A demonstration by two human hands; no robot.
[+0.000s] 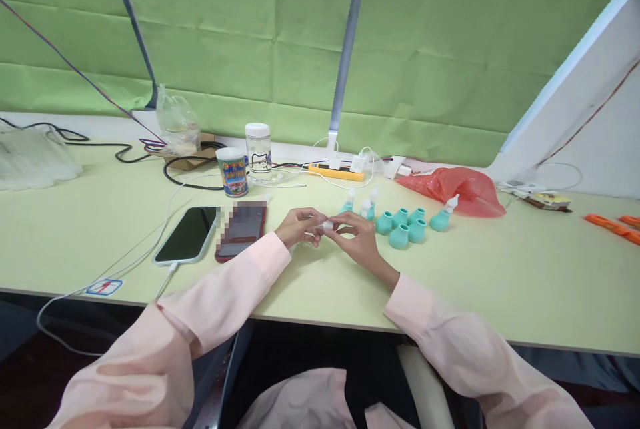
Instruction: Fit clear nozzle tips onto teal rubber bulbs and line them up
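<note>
Your left hand (301,224) and right hand (359,237) pinch the plastic piece (327,225), probably light and stiff: grip its sides.

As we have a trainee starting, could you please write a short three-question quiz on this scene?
1. True or false: the left hand and the right hand both touch a small pale piece.
2. What colour is the power strip? A) red B) yellow C) blue
3. Fill in the blank: the cup stands beside a clear ____ with a white lid.

Key: 1. True; 2. B; 3. bottle.
</note>
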